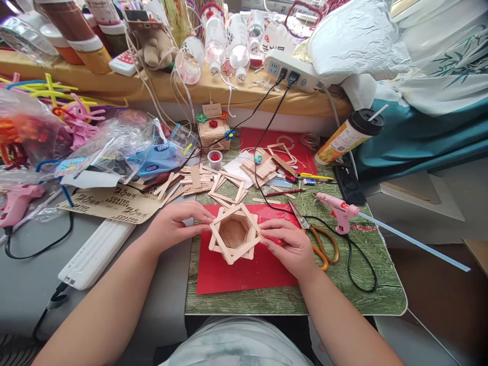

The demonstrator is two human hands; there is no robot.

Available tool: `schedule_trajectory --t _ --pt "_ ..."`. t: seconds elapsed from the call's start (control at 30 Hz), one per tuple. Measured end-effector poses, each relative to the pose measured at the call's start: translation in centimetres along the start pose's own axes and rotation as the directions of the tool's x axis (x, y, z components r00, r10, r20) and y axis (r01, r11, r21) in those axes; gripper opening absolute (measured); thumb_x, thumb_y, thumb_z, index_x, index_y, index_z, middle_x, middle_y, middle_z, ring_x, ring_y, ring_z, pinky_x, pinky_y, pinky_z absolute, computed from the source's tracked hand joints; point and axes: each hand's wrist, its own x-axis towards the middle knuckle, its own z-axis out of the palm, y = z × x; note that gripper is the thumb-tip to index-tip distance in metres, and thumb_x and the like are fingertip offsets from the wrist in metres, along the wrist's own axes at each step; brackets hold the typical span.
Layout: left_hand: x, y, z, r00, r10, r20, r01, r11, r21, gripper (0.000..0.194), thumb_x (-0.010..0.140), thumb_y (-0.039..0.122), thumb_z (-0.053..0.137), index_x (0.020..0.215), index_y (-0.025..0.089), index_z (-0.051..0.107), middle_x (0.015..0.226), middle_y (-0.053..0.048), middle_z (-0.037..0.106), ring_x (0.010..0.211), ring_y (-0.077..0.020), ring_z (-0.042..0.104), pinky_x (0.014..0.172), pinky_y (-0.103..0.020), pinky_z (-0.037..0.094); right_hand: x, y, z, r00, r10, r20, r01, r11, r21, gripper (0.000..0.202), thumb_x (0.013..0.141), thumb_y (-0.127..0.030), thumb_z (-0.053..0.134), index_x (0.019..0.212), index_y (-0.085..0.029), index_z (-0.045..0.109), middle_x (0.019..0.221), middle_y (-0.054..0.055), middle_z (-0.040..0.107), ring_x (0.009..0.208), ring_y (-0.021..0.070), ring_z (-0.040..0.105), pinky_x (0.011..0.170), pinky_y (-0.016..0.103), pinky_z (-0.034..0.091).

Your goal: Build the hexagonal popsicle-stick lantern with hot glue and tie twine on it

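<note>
A star-shaped holder of stacked popsicle sticks (247, 251) is held over a red sheet (217, 279), its hollow middle facing up at me. My left hand (177, 226) pinches its left corner between thumb and fingers. On the opposite side, my right hand (287, 245) grips the right corner the same way. Squares of sticks are layered at turned angles around the opening. Just beyond lies a loose square stick frame (227, 188). Scissors with orange handles (324, 244) rest to the right of my right hand, and a pink glue gun (338, 209) stands farther right.
Loose popsicle sticks (196, 178), a small cup of red bits (215, 158) and a decorated stick box (213, 133) lie behind. A lidded drink cup (348, 134) stands at back right. Black cords (263, 147) cross the green board (244, 306). Sandpaper (114, 204) lies left.
</note>
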Motion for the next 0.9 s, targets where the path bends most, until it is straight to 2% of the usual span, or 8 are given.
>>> schedule_trajectory --t 0.17,0.3,0.43,0.53,0.63,0.7,0.8,0.9 --pt "0.0 0.2 0.0 1.0 0.004 -0.01 -0.005 1.0 -0.015 0.018 0.091 0.019 0.088 0.107 0.025 0.084 0.103 -0.007 0.085 0.098 -0.0208 0.08 0.09 -0.033 0.064 -0.2 -0.2 0.3 1.0 0.01 -0.022 -0.01 1.0 0.019 0.037 0.094 -0.011 0.083 0.122 -0.036 0.084 0.12 0.005 0.082 0.11 0.0235 0.079 0.101 0.042 0.066" --pt "0.0 0.5 0.2 0.999 -0.035 -0.028 0.034 0.999 -0.006 0.013 0.094 0.019 0.085 0.105 0.025 0.083 0.102 -0.006 0.084 0.096 -0.0197 0.079 0.089 -0.031 0.064 -0.3 -0.2 0.5 0.999 0.009 -0.033 -0.008 1.0 0.03 0.034 0.095 -0.012 0.083 0.121 -0.035 0.083 0.119 0.006 0.082 0.11 0.0243 0.079 0.1 0.043 0.066" --pt "-0.1 0.6 0.2 0.998 -0.053 -0.016 0.054 0.998 0.029 0.015 0.095 0.022 0.083 0.11 0.025 0.082 0.104 -0.006 0.083 0.098 -0.0195 0.078 0.091 -0.03 0.062 -0.3 -0.1 0.7 0.999 0.009 -0.051 -0.007 0.999 0.041 0.029 0.096 -0.016 0.082 0.119 -0.033 0.082 0.119 0.008 0.08 0.111 0.026 0.078 0.099 0.046 0.067" --pt "-0.2 0.8 0.2 0.997 -0.048 -0.052 0.051 0.998 0.046 0.02 0.097 0.024 0.082 0.117 0.024 0.079 0.111 -0.009 0.082 0.104 -0.0214 0.078 0.094 -0.033 0.062 -0.2 -0.4 0.8 0.996 -0.015 -0.088 0.015 1.0 -0.002 0.032 0.095 -0.018 0.082 0.125 -0.032 0.078 0.123 0.009 0.078 0.113 0.0279 0.077 0.099 0.049 0.067" --pt "-0.2 1.2 0.2 0.991 0.055 -0.12 -0.043 0.994 0.098 0.021 0.098 0.021 0.08 0.119 0.025 0.078 0.112 -0.009 0.081 0.107 -0.0228 0.076 0.095 -0.036 0.062 -0.1 -1.3 0.5 0.982 -0.168 -0.09 0.152 0.975 -0.165 0.042 0.093 -0.015 0.08 0.131 -0.033 0.076 0.123 0.01 0.078 0.111 0.029 0.076 0.099 0.052 0.065" --pt "-0.1 1.5 0.2 0.98 0.156 -0.125 -0.131 0.974 0.187 0.02 0.097 0.019 0.079 0.116 0.027 0.079 0.107 -0.008 0.08 0.101 -0.022 0.075 0.09 -0.036 0.061 -0.1 -1.9 0.5 0.952 -0.306 -0.026 0.288 0.917 -0.276 0.044 0.094 -0.015 0.078 0.134 -0.032 0.076 0.12 0.01 0.079 0.109 0.0295 0.074 0.097 0.052 0.064" --pt "0.0 1.9 0.5 0.97 0.24 -0.046 -0.213 0.923 0.321 0.023 0.096 0.026 0.082 0.119 0.03 0.08 0.107 -0.007 0.08 0.096 -0.022 0.074 0.088 -0.038 0.059 0.0 -2.3 0.8 0.901 -0.427 0.083 0.425 0.826 -0.37 0.04 0.098 -0.031 0.079 0.138 -0.028 0.074 0.118 0.012 0.081 0.11 0.0313 0.072 0.099 0.054 0.062" --pt "-0.1 1.9 0.7 0.97 0.244 0.013 -0.23 0.897 0.377 0.033 0.097 0.038 0.083 0.129 0.031 0.077 0.116 -0.009 0.08 0.101 -0.0243 0.074 0.094 -0.041 0.059 0.0 -2.3 1.3 0.876 -0.466 0.124 0.471 0.772 -0.428 0.049 0.096 -0.05 0.083 0.136 -0.024 0.073 0.116 0.013 0.082 0.11 0.0317 0.072 0.103 0.054 0.059"
